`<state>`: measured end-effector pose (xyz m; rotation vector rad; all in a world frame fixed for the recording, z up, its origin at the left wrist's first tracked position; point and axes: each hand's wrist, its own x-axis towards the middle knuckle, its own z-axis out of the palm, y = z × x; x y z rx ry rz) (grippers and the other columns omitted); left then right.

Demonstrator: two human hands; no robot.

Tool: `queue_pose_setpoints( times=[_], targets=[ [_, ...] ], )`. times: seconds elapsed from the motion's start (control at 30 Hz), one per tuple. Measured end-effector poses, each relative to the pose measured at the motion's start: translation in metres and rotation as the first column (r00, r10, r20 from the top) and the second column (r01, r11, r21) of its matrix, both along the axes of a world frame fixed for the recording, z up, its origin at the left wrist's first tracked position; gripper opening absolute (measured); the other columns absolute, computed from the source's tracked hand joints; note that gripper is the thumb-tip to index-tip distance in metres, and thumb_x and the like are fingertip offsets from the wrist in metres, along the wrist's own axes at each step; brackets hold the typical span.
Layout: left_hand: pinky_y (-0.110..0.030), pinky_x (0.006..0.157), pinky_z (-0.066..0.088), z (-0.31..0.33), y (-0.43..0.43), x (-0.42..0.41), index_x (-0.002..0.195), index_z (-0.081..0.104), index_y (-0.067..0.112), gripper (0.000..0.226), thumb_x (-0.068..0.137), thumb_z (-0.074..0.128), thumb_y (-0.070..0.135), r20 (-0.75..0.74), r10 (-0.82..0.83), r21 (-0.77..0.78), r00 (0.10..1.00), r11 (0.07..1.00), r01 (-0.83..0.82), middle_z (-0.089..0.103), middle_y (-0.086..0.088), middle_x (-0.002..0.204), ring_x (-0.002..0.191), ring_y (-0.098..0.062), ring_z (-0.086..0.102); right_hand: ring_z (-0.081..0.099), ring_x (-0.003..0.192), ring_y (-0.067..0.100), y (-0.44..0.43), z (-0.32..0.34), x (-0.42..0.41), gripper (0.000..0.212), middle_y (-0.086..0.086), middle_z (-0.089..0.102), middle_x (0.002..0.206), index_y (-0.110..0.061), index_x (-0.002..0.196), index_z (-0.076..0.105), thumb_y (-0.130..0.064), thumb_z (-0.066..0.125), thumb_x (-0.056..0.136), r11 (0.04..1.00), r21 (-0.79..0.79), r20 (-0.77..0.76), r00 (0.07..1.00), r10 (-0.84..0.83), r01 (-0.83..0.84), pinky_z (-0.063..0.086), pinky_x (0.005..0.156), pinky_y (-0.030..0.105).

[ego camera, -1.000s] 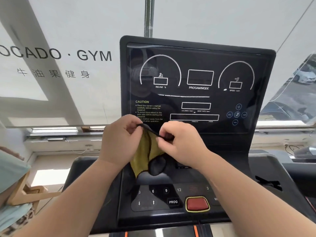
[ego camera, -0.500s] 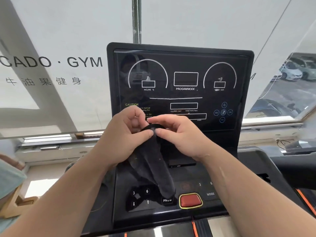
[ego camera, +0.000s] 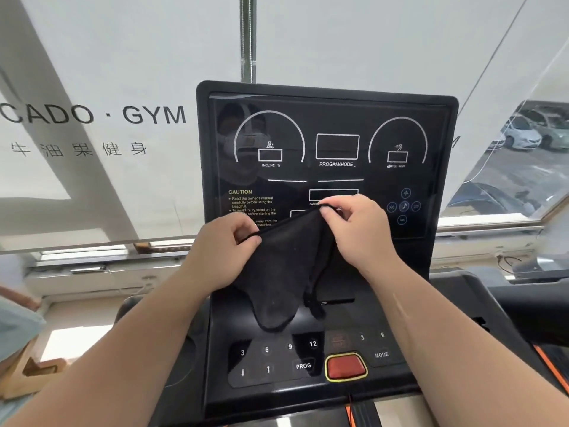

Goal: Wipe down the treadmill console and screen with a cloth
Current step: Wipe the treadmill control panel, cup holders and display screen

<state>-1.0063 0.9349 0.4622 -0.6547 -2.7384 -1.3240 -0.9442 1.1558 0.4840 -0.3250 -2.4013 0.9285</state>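
Observation:
A black cloth [ego camera: 283, 272] hangs spread between both hands in front of the treadmill's dark screen [ego camera: 335, 143]. My left hand [ego camera: 221, 251] pinches its left edge. My right hand [ego camera: 357, 229] pinches the upper right corner, a little higher, over the lower middle of the screen. The cloth's bottom tip droops just above the console's button panel [ego camera: 277, 355], which has numbered keys, PROG, MODE and a red stop button [ego camera: 345, 366]. The cloth hides the screen's lower middle.
A white window blind with GYM lettering [ego camera: 154, 115] hangs behind the console. A metal pole [ego camera: 248, 38] rises behind the screen. A black side handrail [ego camera: 532, 297] runs to the right. Parked cars show through the glass at right [ego camera: 529, 134].
The hands have pulled apart, spreading the bunched cloth wide; its black side faces me where a yellow side showed a second ago. The right hand rose toward the screen.

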Motion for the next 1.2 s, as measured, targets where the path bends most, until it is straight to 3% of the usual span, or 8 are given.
queue_pose_setpoints(
  times=[0.17,0.4,0.53,0.67,0.9,1.0,1.07,1.2],
  targets=[
    [-0.008,0.066,0.037,0.02,0.023,-0.016,0.082,0.069,0.027,0.011,0.086,0.073,0.018,-0.054,-0.02,0.038,0.998,0.999,0.023,0.067,0.015,0.075,0.075,0.003,0.06,0.071,0.077,0.016,0.003,0.004,-0.022,0.016,-0.008,0.069,0.07,-0.025,0.101,0.076,-0.026,0.061,0.097,0.983,-0.108,-0.058,0.986,-0.158,0.151,0.054,0.083,0.036],
    [-0.01,0.069,0.046,0.019,0.041,-0.028,0.085,0.075,0.029,0.013,0.083,0.078,0.017,-0.052,0.02,0.144,0.998,0.99,-0.013,0.071,0.015,0.074,0.074,0.0,0.065,0.062,0.112,0.017,0.002,-0.01,-0.042,0.021,-0.003,0.068,0.112,-0.013,0.117,0.069,-0.012,0.058,0.099,0.985,-0.074,-0.297,0.94,-0.169,0.154,0.049,0.1,0.042],
    [-0.015,0.069,0.052,0.016,0.04,-0.026,0.088,0.076,0.032,0.016,0.085,0.077,0.016,-0.023,-0.058,0.133,0.998,0.989,0.06,0.071,0.018,0.078,0.074,-0.005,0.067,0.026,0.154,0.032,-0.006,-0.033,-0.063,0.062,0.013,0.042,0.155,-0.012,0.152,0.043,-0.037,0.054,0.096,0.959,0.257,-0.218,0.974,-0.066,0.122,0.016,0.127,0.056],
    [-0.013,0.071,0.051,0.009,0.031,-0.026,0.096,0.075,0.032,0.019,0.086,0.075,0.016,-0.003,-0.055,0.137,0.998,0.989,0.055,0.07,0.018,0.08,0.079,-0.005,0.067,-0.007,0.157,0.047,-0.004,-0.051,-0.081,0.091,0.021,0.01,0.171,-0.016,0.165,0.004,-0.058,0.043,0.095,0.868,0.481,-0.062,0.993,-0.105,0.122,-0.004,0.124,0.066],
    [-0.036,0.09,0.051,-0.013,-0.001,-0.035,0.112,0.066,0.017,0.025,0.088,0.068,0.024,-0.372,0.347,0.27,0.861,0.928,-0.258,0.057,0.013,0.107,0.099,-0.014,0.059,-0.009,0.156,0.048,-0.029,-0.063,-0.086,0.122,0.032,0.011,0.167,-0.002,0.163,0.004,-0.092,0.028,0.083,0.749,0.655,0.013,0.99,-0.144,0.1,-0.011,0.122,0.067],
    [-0.052,0.1,0.048,-0.027,-0.013,-0.042,0.13,0.058,0.02,0.039,0.092,0.056,0.032,-0.241,0.398,0.329,0.885,0.891,-0.311,0.051,0.016,0.124,0.117,-0.022,0.057,-0.003,0.157,0.047,-0.042,-0.084,-0.08,0.13,0.03,0.014,0.166,-0.003,0.163,0.005,-0.094,0.042,0.078,0.66,0.751,0.05,0.998,-0.045,-0.008,-0.005,0.123,0.068],
    [-0.047,0.103,0.048,-0.032,-0.014,-0.042,0.137,0.054,0.024,0.049,0.093,0.047,0.042,-0.097,0.373,0.378,0.923,0.871,-0.313,0.052,0.018,0.129,0.121,-0.015,0.055,0.001,0.157,0.045,-0.045,-0.102,-0.074,0.128,0.027,0.014,0.164,-0.005,0.162,0.004,-0.09,0.05,0.078,0.589,0.802,0.067,0.995,0.069,-0.095,-0.002,0.124,0.068],
    [-0.01,0.096,0.04,-0.034,-0.016,-0.044,0.14,0.057,0.023,0.059,0.091,0.035,0.049,-0.031,0.297,0.448,0.954,0.858,-0.252,0.059,0.015,0.129,0.116,0.007,0.052,0.005,0.156,0.046,-0.024,-0.097,-0.075,0.125,0.028,0.021,0.162,-0.004,0.162,0.013,-0.088,0.052,0.077,0.556,0.828,0.04,0.998,0.057,-0.065,0.0,0.124,0.069]
  ],
)
